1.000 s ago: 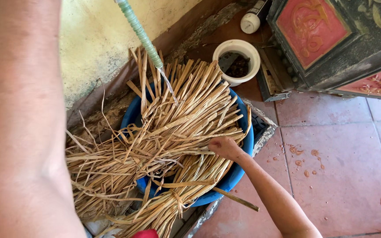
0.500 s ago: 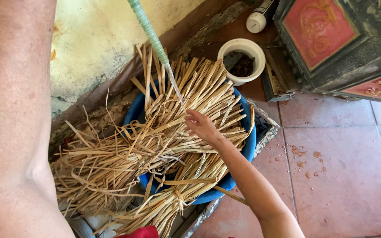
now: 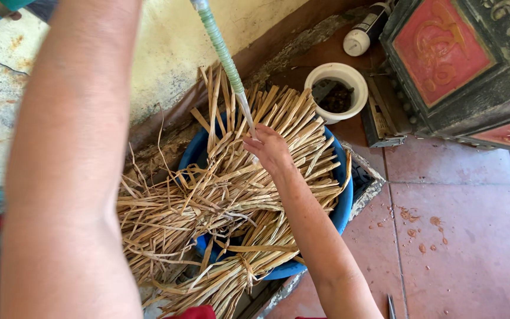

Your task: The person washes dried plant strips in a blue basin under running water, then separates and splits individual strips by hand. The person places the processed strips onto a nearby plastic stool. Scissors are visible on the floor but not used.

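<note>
Straw-coloured reeds are seen heaped across a blue tub, and the right hand is now laid flat on top of them, well up toward the far rim. Half a second ago that hand was lower on the pile; a second ago it was down by the near edge. Its fingers are pressed together onto the stalks, with nothing clamped between them. A thin stream from the green hose is caught just at the fingertips. The left arm is raised across the left of the view, closer to the lens than before; its hand is out of frame, so its grip cannot be told. The whole scene has been drawn nearer. Beyond the tub, a white bowl with dark contents is seen on the tiled floor, beside a dark chest with red panels. The stained wall is met by the reed tips.
</note>
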